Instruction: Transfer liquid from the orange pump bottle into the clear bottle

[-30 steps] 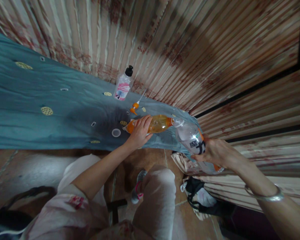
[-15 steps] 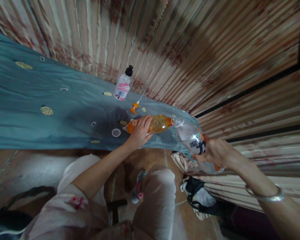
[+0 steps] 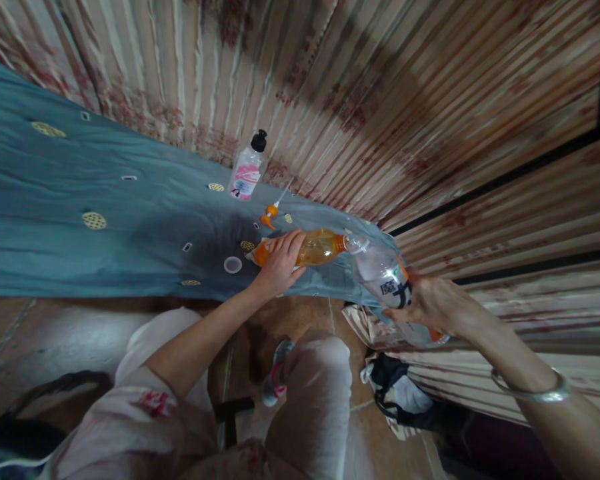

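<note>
My left hand [image 3: 279, 263] is wrapped round a bottle of orange liquid [image 3: 320, 247], tilted nearly flat with its neck to the right. My right hand [image 3: 433, 303] grips a large clear bottle [image 3: 377, 273] with an orange and black label, its neck pointing up and left. The two mouths meet or nearly meet; exact contact is too small to tell. Behind my left hand an orange pump head [image 3: 270, 213] with a thin tube lies on the teal cloth [image 3: 145, 200]. A round clear cap [image 3: 233, 265] lies left of the orange bottle.
A clear bottle with a pink label and black pump top [image 3: 246, 175] stands at the cloth's back edge. Pleated curtains [image 3: 330, 100] hang behind and to the right. Below are the tiled floor [image 3: 80, 340] and a dark and white bundle [image 3: 405, 393] at right.
</note>
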Demonstrator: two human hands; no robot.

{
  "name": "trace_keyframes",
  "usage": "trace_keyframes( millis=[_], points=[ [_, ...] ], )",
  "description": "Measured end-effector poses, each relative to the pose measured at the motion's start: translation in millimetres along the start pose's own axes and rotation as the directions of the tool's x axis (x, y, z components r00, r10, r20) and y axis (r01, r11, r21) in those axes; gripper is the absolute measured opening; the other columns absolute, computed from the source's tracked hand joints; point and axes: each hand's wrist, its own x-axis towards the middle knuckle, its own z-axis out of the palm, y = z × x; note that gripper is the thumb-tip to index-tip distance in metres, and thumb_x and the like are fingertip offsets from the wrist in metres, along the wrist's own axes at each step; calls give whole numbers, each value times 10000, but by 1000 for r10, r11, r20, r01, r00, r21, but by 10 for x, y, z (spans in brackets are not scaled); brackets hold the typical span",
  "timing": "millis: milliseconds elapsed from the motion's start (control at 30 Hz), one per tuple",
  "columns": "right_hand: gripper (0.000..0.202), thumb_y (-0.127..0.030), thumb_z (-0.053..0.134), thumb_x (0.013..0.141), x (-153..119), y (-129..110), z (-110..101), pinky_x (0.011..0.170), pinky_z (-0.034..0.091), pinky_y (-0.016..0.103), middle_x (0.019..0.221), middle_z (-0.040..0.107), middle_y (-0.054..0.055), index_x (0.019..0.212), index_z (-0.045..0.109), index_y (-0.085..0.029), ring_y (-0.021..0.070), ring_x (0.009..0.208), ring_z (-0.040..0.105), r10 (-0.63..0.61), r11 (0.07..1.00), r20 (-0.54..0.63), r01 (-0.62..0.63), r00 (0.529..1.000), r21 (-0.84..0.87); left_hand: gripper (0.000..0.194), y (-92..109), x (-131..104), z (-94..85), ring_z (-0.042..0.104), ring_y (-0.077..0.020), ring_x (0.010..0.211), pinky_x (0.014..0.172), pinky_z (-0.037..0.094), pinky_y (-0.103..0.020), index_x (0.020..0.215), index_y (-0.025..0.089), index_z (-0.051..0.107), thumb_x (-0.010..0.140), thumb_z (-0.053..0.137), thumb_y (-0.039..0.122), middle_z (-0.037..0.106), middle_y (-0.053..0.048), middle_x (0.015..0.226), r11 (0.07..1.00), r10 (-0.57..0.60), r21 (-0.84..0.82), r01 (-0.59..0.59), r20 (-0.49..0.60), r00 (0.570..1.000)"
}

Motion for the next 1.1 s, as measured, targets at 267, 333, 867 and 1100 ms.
trace_keyframes(
  millis=[267, 333, 867, 1100],
  points=[
    [374, -564, 572, 727, 6, 32, 60, 453, 243, 271, 501, 532, 30, 649, 494, -207, 187, 501, 551, -40, 999, -59, 40, 997, -12, 667, -2, 2, 3, 412, -327, 1319, 1070, 350, -517, 1376, 115, 343, 772, 615, 198, 436, -199, 1416, 1000, -3, -5, 3, 3, 1000],
    [375, -566, 590, 706, 11, 35, 62, 450, 253, 268, 506, 541, 27, 690, 516, -199, 188, 494, 555, -18, 1000, -55, 17, 998, -5, 665, -1, 4, 1, 418, -331, 1314, 1061, 357, -521, 1376, 121, 347, 772, 615, 200, 436, -196, 1416, 1000, -5, -3, 5, 4, 1000],
    [378, -562, 588, 698, -10, -10, -14, 465, 266, 270, 557, 580, 45, 724, 535, -189, 227, 592, 618, -3, 1000, -19, 3, 1000, 19, 674, 0, -1, 1, 409, -330, 1321, 1072, 348, -517, 1379, 113, 338, 773, 619, 201, 432, -202, 1418, 1000, -7, -9, 7, 0, 1000],
    [357, -537, 600, 694, -14, -21, -19, 454, 231, 268, 505, 505, 14, 620, 457, -219, 182, 536, 553, -1, 1000, -28, 2, 1000, 14, 667, 2, 2, -3, 411, -327, 1318, 1068, 351, -513, 1378, 113, 334, 779, 614, 200, 433, -201, 1418, 1000, 7, 10, -7, 1, 1000]
  ],
)
